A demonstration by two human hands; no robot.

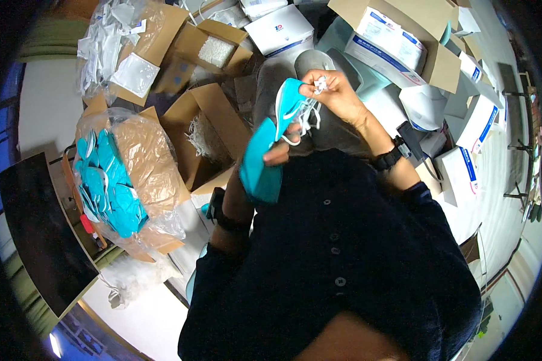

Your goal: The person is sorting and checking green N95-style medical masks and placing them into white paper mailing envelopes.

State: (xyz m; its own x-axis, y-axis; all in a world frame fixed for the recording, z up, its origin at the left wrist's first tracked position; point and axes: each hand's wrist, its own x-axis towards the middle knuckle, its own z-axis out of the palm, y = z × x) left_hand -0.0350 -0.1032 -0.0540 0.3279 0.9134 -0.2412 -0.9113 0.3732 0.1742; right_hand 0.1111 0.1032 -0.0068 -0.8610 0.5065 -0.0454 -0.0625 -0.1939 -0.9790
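My left hand [279, 149] is closed around teal folded face masks [261, 165] with white straps [308, 117]; whether one opened mask or two overlapping ones, I cannot tell. At their upper end, my right hand [340, 101] pinches small white plastic pieces [321, 84], with thumb and fingers beside the teal edge. The straps dangle between my two hands, above my lap. To my left, a plastic-lined carton [153, 156] holds a heap of similar teal masks [105, 183].
Open cartons with white cord-like strips [200, 135] and small white pieces [215, 52] stand ahead on the left. A bag of white packets [111, 51] sits at far left. White boxes [280, 30] and a large open carton [397, 42] line the far side and right. A black screen [45, 234] stands left.
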